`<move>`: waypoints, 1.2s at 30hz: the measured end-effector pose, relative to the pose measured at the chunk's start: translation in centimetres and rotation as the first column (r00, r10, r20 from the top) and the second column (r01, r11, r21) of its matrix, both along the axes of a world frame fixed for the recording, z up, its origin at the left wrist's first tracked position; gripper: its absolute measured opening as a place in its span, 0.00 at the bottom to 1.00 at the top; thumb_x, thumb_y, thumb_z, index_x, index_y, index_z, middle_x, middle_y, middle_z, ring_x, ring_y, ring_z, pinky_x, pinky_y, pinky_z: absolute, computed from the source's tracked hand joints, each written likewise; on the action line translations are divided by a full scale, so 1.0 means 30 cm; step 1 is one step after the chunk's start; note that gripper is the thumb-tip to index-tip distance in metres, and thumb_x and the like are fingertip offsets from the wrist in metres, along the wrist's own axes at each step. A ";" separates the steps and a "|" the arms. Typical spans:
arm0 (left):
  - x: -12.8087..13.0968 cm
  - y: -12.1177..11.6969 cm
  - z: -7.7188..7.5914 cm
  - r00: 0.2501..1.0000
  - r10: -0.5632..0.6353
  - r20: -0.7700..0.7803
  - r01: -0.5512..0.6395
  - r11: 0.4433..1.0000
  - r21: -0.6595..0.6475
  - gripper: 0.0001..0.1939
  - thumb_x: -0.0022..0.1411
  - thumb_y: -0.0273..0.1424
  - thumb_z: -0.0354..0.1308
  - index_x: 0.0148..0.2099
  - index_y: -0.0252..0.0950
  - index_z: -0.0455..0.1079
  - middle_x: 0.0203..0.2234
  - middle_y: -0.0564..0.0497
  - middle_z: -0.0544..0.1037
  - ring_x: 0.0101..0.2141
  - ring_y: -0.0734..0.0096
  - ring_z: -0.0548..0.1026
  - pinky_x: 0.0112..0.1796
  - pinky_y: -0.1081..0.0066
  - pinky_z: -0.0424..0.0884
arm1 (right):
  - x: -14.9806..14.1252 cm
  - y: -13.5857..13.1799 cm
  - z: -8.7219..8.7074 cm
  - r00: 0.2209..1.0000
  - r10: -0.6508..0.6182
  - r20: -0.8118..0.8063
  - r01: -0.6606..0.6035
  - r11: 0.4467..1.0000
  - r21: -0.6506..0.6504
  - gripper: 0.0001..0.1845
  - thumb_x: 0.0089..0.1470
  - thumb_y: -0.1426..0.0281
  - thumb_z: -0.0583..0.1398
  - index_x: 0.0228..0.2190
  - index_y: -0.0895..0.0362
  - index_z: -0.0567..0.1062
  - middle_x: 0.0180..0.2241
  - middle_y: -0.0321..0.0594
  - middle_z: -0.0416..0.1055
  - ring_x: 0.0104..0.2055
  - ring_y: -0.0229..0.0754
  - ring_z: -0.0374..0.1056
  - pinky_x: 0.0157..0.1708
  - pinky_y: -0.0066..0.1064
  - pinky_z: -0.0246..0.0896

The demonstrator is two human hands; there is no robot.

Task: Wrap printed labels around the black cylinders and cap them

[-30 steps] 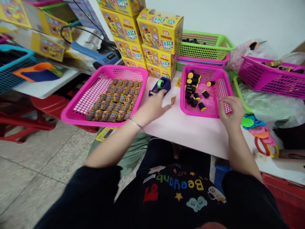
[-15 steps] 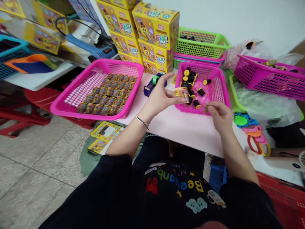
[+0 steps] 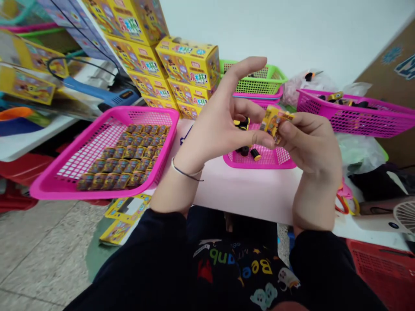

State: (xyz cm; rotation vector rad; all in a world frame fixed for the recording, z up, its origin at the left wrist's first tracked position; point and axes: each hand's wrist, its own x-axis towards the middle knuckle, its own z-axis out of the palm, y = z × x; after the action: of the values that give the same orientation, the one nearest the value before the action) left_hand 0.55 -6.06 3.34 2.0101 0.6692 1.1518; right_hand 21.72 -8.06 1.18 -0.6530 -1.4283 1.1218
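Note:
A small piece with a yellow printed wrapper (image 3: 275, 121) is held up over the near pink basket (image 3: 279, 164). My right hand (image 3: 313, 142) pinches it between thumb and fingers from the right. From the left, my left hand (image 3: 223, 121) has its thumb and a bent finger at the piece's left side, the index finger raised away. What lies inside the wrapper cannot be made out. Below the hands, small black cylinders with yellow ends (image 3: 255, 154) lie loose in the basket, partly hidden by my left hand.
A larger pink basket (image 3: 97, 195) on the left holds rows of printed small cylinders. Yellow boxes (image 3: 189, 65) are stacked behind. Another pink basket (image 3: 353, 116) stands at the right, beside plastic bags. A blue corded tool (image 3: 100, 93) lies at the far left.
My right hand has risen from the basket's front edge and now grips the yellow printed piece. My left hand has lifted the piece up and to the right. The view has shifted too.

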 end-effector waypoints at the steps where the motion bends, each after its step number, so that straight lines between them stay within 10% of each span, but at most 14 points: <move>1: -0.003 -0.005 0.005 1.000 -0.015 0.027 0.015 1.000 0.010 0.49 0.62 0.49 0.69 0.76 0.40 0.52 0.63 0.43 0.73 0.52 0.62 0.85 0.51 0.65 0.78 | -0.004 -0.001 -0.002 1.000 -0.013 -0.012 0.014 1.000 0.021 0.13 0.48 0.58 0.81 0.29 0.50 0.87 0.26 0.29 0.82 0.26 0.34 0.78 0.28 0.27 0.80; 9: -0.011 -0.001 -0.053 0.994 0.104 -0.035 -0.097 0.983 0.157 0.45 0.60 0.55 0.73 0.72 0.52 0.60 0.74 0.47 0.63 0.44 0.70 0.83 0.48 0.65 0.80 | -0.009 -0.018 -0.040 0.928 -0.335 0.163 0.282 0.918 0.280 0.15 0.49 0.53 0.80 0.32 0.46 0.86 0.33 0.32 0.86 0.35 0.44 0.83 0.33 0.38 0.85; 19: -0.025 -0.027 -0.061 0.967 0.239 0.082 -0.249 0.957 0.149 0.36 0.61 0.43 0.77 0.67 0.52 0.68 0.72 0.51 0.65 0.43 0.72 0.83 0.47 0.65 0.83 | -0.001 -0.014 -0.056 0.891 -0.389 0.234 0.288 0.883 0.370 0.28 0.49 0.42 0.76 0.28 0.50 0.75 0.32 0.34 0.79 0.34 0.42 0.78 0.31 0.36 0.80; 28: -0.035 -0.026 -0.056 0.966 0.254 0.050 -0.259 0.955 0.142 0.31 0.62 0.42 0.76 0.63 0.49 0.70 0.68 0.52 0.69 0.43 0.70 0.84 0.45 0.63 0.84 | 0.042 -0.044 -0.018 0.647 -0.704 0.293 0.240 0.553 0.798 0.14 0.72 0.51 0.59 0.46 0.39 0.84 0.51 0.39 0.80 0.53 0.49 0.78 0.55 0.48 0.80; 36: -0.029 0.003 -0.080 0.989 0.137 0.057 -0.147 0.962 0.231 0.23 0.67 0.38 0.71 0.61 0.45 0.70 0.64 0.50 0.73 0.32 0.84 0.78 0.38 0.71 0.81 | 0.068 -0.028 -0.007 0.775 -0.448 0.445 -0.005 0.701 0.713 0.09 0.67 0.54 0.67 0.45 0.43 0.82 0.57 0.40 0.75 0.64 0.49 0.72 0.64 0.50 0.77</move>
State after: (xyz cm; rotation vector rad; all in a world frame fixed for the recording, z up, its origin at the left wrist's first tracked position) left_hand -0.31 -5.97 0.94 2.1558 0.6932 1.4100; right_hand 23.77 -8.90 0.97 -0.6363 -2.0692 0.0831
